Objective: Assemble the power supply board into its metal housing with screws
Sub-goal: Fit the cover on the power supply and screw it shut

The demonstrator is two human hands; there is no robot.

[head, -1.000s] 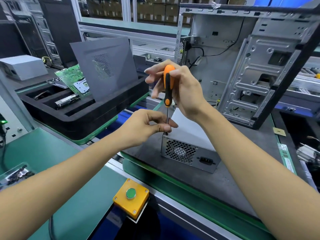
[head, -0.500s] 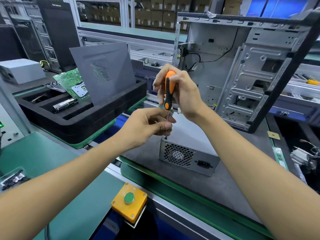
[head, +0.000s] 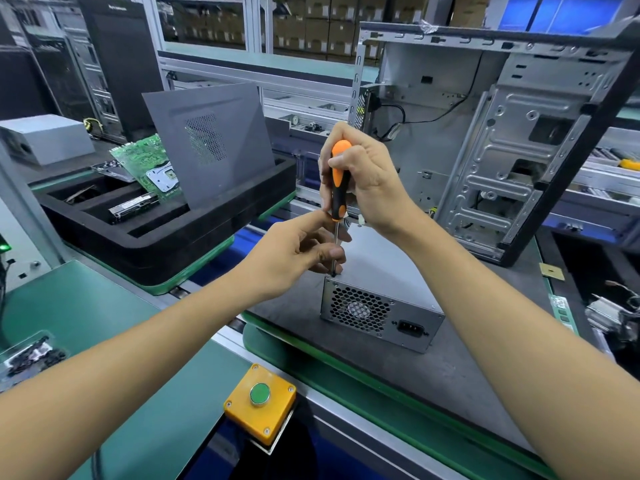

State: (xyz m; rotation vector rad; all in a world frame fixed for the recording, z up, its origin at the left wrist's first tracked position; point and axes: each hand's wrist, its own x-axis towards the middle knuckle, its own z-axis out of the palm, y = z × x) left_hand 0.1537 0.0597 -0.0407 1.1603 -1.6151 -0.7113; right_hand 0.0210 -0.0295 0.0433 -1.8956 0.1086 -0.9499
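An assembly-line bench runs across the head view, with a grey work mat (head: 398,368) edged in green lying over a conveyor, shelves of cardboard boxes far behind. On that mat sits the silver metal power supply housing (head: 381,303), its honeycomb fan grille and black power socket facing the camera. The right hand (head: 367,181) grips the handle of an orange-and-black screwdriver (head: 337,181), held upright with its thin shaft pointing down at the housing's top near-left corner. The left hand (head: 294,258) pinches the lower shaft between thumb and fingertips just above that corner; whether a screw sits under the tip cannot be told. Behind the housing stands an open silver computer case (head: 502,161) with a black frame edge. To the left, a black foam tray (head: 166,237) holds a green circuit board (head: 149,161) and a leaning grey perforated metal panel (head: 211,143). At the near edge sits a yellow box with a green push button (head: 260,400), and a clear bag of small dark parts (head: 27,358) lies on the green bench surface at far left.
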